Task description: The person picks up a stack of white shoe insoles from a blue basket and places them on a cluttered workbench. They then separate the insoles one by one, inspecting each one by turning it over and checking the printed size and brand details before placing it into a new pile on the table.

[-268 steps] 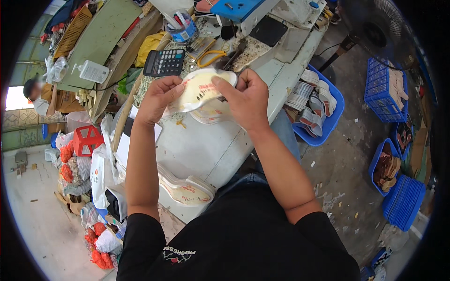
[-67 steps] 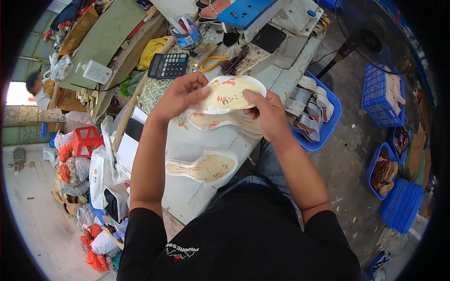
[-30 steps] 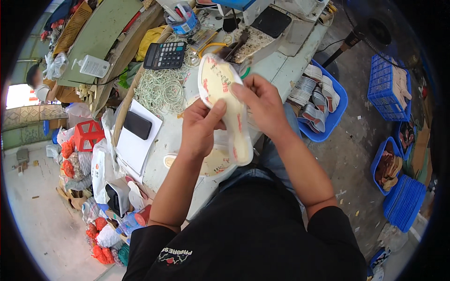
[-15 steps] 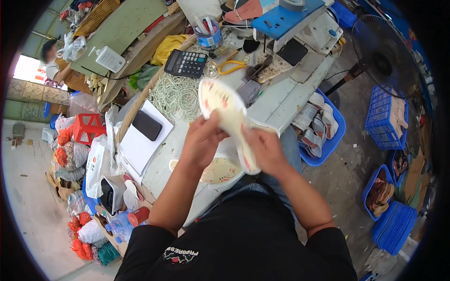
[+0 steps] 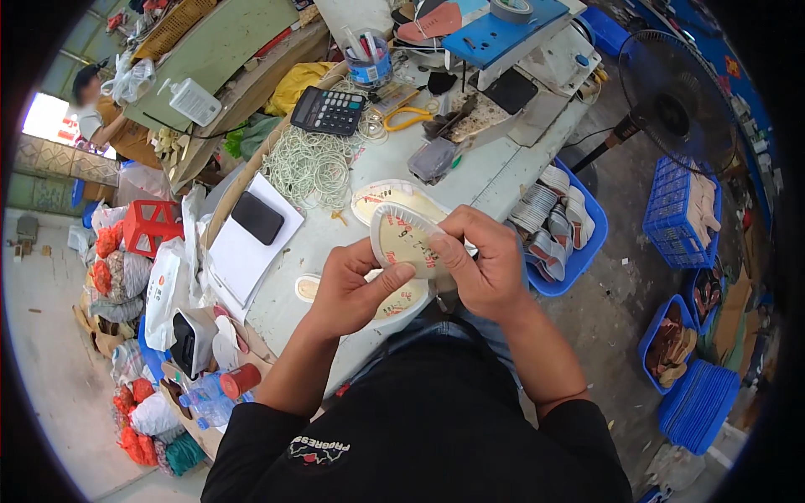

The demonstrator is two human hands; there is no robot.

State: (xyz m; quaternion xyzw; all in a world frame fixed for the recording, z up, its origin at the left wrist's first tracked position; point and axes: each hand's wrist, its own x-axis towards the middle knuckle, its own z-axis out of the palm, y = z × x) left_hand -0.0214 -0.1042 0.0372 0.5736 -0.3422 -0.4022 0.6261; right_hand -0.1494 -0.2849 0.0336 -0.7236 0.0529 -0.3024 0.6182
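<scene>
Both my hands hold a cream shoe insole [image 5: 402,239] with printed marks above the white worktable [image 5: 495,168]. My left hand [image 5: 350,289] grips its near edge with the thumb across the underside. My right hand [image 5: 485,261] pinches its right end with thumb and fingers. Another cream insole [image 5: 386,194] lies on the table just behind it, and one more insole [image 5: 394,300] lies under my left hand, partly hidden.
On the table lie a pile of white elastic cords [image 5: 312,168], a black calculator [image 5: 328,110], a black phone [image 5: 257,217] on white paper, yellow scissors [image 5: 406,118] and a pen cup [image 5: 369,60]. A blue crate of insoles [image 5: 560,225] stands right; a black fan [image 5: 671,88] farther right.
The insole has turned from upright and lengthwise to nearly flat, lowered toward the table, with both hands regripping its ends. The camera view has shifted slightly.
</scene>
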